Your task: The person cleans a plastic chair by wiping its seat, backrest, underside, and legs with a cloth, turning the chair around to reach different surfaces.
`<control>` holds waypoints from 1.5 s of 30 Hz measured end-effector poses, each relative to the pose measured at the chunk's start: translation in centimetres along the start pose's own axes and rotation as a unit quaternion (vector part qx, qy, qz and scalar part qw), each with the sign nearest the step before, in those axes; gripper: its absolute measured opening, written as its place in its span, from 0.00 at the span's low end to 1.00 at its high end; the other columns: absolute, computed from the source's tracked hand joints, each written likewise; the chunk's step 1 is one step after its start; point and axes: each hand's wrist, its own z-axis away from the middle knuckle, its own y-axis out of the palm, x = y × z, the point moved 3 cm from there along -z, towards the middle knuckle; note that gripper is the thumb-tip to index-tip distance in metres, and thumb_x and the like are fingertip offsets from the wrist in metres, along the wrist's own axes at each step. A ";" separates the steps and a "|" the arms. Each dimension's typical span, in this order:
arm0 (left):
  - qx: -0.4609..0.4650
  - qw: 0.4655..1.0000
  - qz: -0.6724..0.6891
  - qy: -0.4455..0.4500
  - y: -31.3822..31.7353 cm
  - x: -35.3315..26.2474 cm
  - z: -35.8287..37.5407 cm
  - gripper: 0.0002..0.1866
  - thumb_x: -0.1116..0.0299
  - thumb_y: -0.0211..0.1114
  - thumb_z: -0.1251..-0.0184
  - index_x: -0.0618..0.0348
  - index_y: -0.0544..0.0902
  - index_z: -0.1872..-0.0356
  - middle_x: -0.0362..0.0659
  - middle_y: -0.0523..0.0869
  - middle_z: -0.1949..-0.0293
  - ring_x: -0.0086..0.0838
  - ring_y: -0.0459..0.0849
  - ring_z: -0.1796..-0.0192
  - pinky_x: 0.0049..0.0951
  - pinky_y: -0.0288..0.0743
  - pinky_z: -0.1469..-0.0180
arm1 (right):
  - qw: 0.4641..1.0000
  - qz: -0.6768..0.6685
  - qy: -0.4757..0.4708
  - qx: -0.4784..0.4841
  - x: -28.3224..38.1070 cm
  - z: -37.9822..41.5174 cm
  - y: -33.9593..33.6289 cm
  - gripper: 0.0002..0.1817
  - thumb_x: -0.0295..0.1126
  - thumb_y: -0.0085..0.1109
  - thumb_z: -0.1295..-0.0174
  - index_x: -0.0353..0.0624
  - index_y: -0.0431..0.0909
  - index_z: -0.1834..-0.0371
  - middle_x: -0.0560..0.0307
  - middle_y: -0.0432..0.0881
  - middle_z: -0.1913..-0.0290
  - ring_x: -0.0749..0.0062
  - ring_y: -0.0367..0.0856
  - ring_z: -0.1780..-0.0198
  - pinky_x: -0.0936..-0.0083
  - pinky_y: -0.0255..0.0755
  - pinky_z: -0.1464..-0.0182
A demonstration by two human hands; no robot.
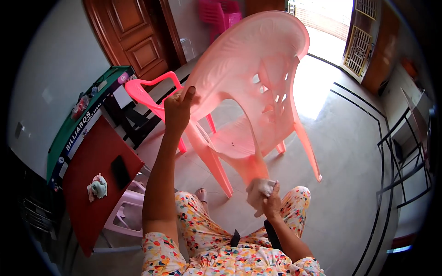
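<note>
A pink plastic chair (248, 60) is tilted in front of me, its tall back toward me and its legs off to the sides. My left hand (178, 110) grips the edge of the chair on its left side, thumb pointing up. In my right hand (272, 202) is a whitish cloth (259, 192), which touches the lower end of a chair part near my knees. The fingers of the right hand are closed round the cloth.
Behind on the left stands a brighter pink chair (149, 94). A red table (99, 170) carries a phone (120, 172) and a crumpled cloth (97, 187), beside a green billiards table (69, 124). Pink chairs (220, 18) are stacked at the back; a metal rack (405, 156) stands right.
</note>
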 end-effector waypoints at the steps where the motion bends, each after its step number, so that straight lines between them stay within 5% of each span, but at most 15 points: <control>1: 0.000 1.000 0.003 0.002 0.1 0.0 0.0 0.23 0.52 0.57 0.36 0.67 0.81 0.73 0.41 0.82 0.79 0.20 0.77 0.76 0.23 0.69 0.71 | 1.000 -0.003 -0.029 0.005 -1.8 -0.1 1.6 0.36 0.26 0.54 0.50 0.32 0.50 0.37 0.39 0.75 0.52 0.42 0.75 0.54 0.59 0.70 0.56; 9: -0.007 0.999 0.034 0.036 0.3 -0.5 1.1 0.18 0.58 0.59 0.36 0.67 0.80 0.72 0.40 0.81 0.81 0.18 0.75 0.78 0.21 0.69 0.72 | 0.974 -0.179 -0.086 -0.108 -4.9 -2.6 5.6 0.18 0.21 0.41 0.52 0.31 0.59 0.54 0.39 0.75 0.50 0.46 0.74 0.48 0.64 0.67 0.45; 13: -0.023 0.997 0.012 0.073 1.2 -2.2 2.5 0.15 0.62 0.59 0.36 0.67 0.80 0.72 0.41 0.80 0.82 0.17 0.75 0.78 0.21 0.67 0.74 | 0.978 -0.174 -0.072 -0.086 -5.2 -5.7 4.0 0.17 0.19 0.35 0.52 0.30 0.59 0.56 0.40 0.77 0.53 0.48 0.75 0.49 0.65 0.68 0.46; 19: -0.036 0.993 -0.035 0.111 2.1 -4.0 3.2 0.12 0.68 0.58 0.36 0.65 0.77 0.76 0.32 0.72 0.83 0.15 0.64 0.79 0.20 0.58 0.78 | 0.984 -0.108 -0.107 -0.093 -5.6 -10.5 -0.4 0.16 0.20 0.39 0.51 0.36 0.62 0.55 0.45 0.81 0.57 0.45 0.78 0.56 0.62 0.70 0.52; 22: -0.052 0.992 -0.030 0.110 3.0 -5.1 3.2 0.12 0.70 0.59 0.38 0.66 0.75 0.80 0.36 0.65 0.91 0.17 0.60 0.84 0.24 0.57 0.82 | 0.988 -0.058 -0.114 -0.087 -4.8 -12.7 -4.2 0.16 0.21 0.42 0.50 0.38 0.62 0.56 0.43 0.81 0.59 0.45 0.78 0.57 0.59 0.71 0.54; 28: -0.039 0.988 -0.129 0.072 3.6 -8.6 3.5 0.17 0.71 0.60 0.46 0.66 0.68 0.90 0.43 0.67 0.93 0.20 0.64 0.86 0.32 0.58 0.83 | 0.990 -0.028 -0.122 -0.068 -4.7 -15.1 -7.7 0.15 0.21 0.45 0.51 0.39 0.64 0.58 0.41 0.80 0.64 0.45 0.78 0.59 0.59 0.71 0.57; 32: -0.004 0.990 -0.124 0.062 4.3 -11.2 2.6 0.12 0.76 0.55 0.55 0.67 0.66 0.92 0.44 0.66 0.94 0.22 0.66 0.88 0.32 0.60 0.83 | 0.994 -0.086 -0.067 0.027 -4.9 -15.2 -9.6 0.15 0.22 0.45 0.51 0.38 0.66 0.57 0.38 0.79 0.61 0.46 0.77 0.57 0.58 0.69 0.57; 38: 0.005 0.974 -0.199 0.113 5.7 -14.2 1.0 0.09 0.74 0.55 0.56 0.69 0.72 0.89 0.45 0.72 0.92 0.25 0.71 0.86 0.31 0.64 0.81 | 0.995 0.017 -0.096 -0.029 -3.4 -15.3 -11.4 0.25 0.25 0.47 0.51 0.43 0.66 0.45 0.40 0.78 0.56 0.49 0.76 0.52 0.60 0.68 0.52; 41: -0.018 0.973 -0.183 0.139 6.3 -15.0 0.6 0.11 0.74 0.62 0.51 0.69 0.74 0.87 0.38 0.70 0.90 0.19 0.65 0.86 0.27 0.59 0.82 | 0.995 0.046 -0.083 -0.042 -2.4 -15.9 -11.8 0.29 0.27 0.48 0.50 0.48 0.64 0.40 0.43 0.78 0.54 0.52 0.76 0.51 0.62 0.68 0.50; 43: 0.002 0.981 -0.178 0.081 6.3 -15.4 0.5 0.11 0.69 0.62 0.46 0.70 0.81 0.75 0.44 0.80 0.82 0.25 0.77 0.79 0.28 0.69 0.72 | 0.994 0.058 -0.082 -0.045 -1.8 -16.3 -11.7 0.30 0.28 0.48 0.50 0.50 0.63 0.39 0.45 0.78 0.53 0.53 0.76 0.51 0.63 0.68 0.50; 45: 0.017 0.991 -0.118 0.057 6.1 -15.0 0.3 0.11 0.67 0.63 0.45 0.69 0.81 0.70 0.43 0.82 0.78 0.25 0.78 0.75 0.26 0.70 0.69 | 0.994 0.063 -0.087 -0.021 -1.3 -16.5 -11.4 0.31 0.30 0.49 0.51 0.50 0.63 0.38 0.46 0.78 0.52 0.53 0.77 0.50 0.62 0.68 0.49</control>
